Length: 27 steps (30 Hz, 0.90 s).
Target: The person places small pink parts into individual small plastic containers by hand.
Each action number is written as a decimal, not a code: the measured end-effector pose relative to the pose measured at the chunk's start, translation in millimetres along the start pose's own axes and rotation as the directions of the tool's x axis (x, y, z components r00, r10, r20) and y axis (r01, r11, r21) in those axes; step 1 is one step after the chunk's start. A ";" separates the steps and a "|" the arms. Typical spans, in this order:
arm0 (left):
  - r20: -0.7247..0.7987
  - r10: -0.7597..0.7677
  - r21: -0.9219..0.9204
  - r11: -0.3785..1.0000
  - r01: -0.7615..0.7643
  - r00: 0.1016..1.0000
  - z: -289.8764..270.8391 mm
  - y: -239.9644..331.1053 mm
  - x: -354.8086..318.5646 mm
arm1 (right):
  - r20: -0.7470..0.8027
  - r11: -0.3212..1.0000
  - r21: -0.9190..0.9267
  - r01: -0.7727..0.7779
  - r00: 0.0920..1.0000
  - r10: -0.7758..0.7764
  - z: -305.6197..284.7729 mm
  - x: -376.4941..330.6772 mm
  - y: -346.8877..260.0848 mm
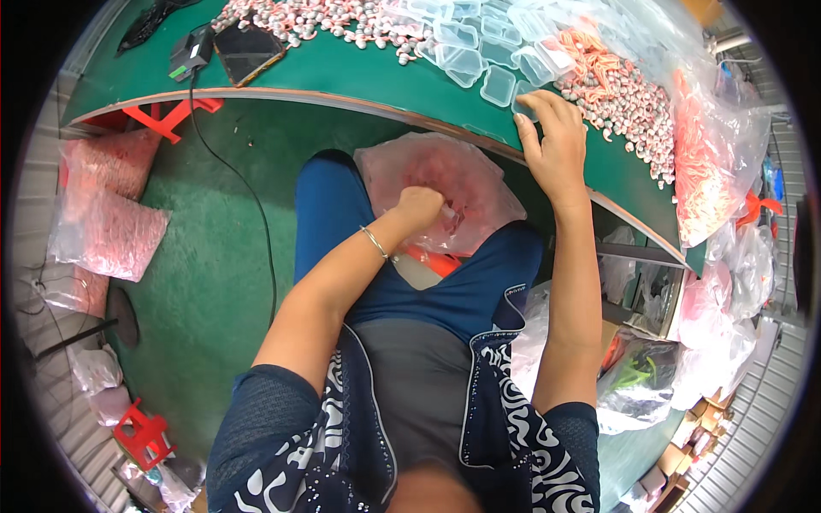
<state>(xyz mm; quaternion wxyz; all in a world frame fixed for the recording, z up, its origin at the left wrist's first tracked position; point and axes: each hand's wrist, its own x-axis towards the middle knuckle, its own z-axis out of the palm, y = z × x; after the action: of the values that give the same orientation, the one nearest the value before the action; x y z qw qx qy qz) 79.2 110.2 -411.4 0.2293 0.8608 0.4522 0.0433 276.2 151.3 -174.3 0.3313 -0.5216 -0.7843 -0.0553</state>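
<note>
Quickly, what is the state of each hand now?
Left hand: closed in a fist inside the clear plastic bag of pink pieces.
Right hand: open, resting on the green table edge.

Head-worn fisheye, steeply downward, close.

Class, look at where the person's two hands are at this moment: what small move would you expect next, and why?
Probably the left hand lifts out of the clear plastic bag of pink pieces on the lap, carrying pieces up to the green table. It is closed inside the bag, while the right hand rests on the table edge beside small clear plastic boxes.
</note>
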 end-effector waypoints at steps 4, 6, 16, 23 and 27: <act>0.102 -0.122 -0.076 0.989 0.130 0.987 4.4 -8.1 4.7 | -0.016 1.000 -0.021 -0.022 1.000 0.021 2.9 -3.4 -1.6; 0.063 -0.085 -0.137 0.986 0.093 0.994 -12.6 -5.8 2.3 | -0.014 0.999 -0.041 -0.034 0.999 0.033 1.2 -4.6 -1.3; -0.042 -0.074 -0.404 0.914 0.051 0.996 -98.9 -2.6 -22.0 | 0.074 0.998 -0.057 -0.038 0.996 0.042 -1.4 1.4 -10.1; -0.254 0.270 -0.556 0.745 -0.368 0.929 -201.6 52.7 -31.1 | 0.083 0.999 -0.048 -0.001 0.997 0.005 -7.8 3.6 -8.9; -0.570 0.121 -0.397 0.826 -0.401 0.813 -242.5 47.9 -41.9 | 0.100 0.995 -0.086 0.044 0.994 -0.036 -6.3 3.6 -11.8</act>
<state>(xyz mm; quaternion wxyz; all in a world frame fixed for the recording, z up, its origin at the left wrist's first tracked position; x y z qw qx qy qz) 22.6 139.7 -169.0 0.3041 0.7822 0.3427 0.4222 268.2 146.1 -164.3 0.2678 -0.5220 -0.8067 -0.0710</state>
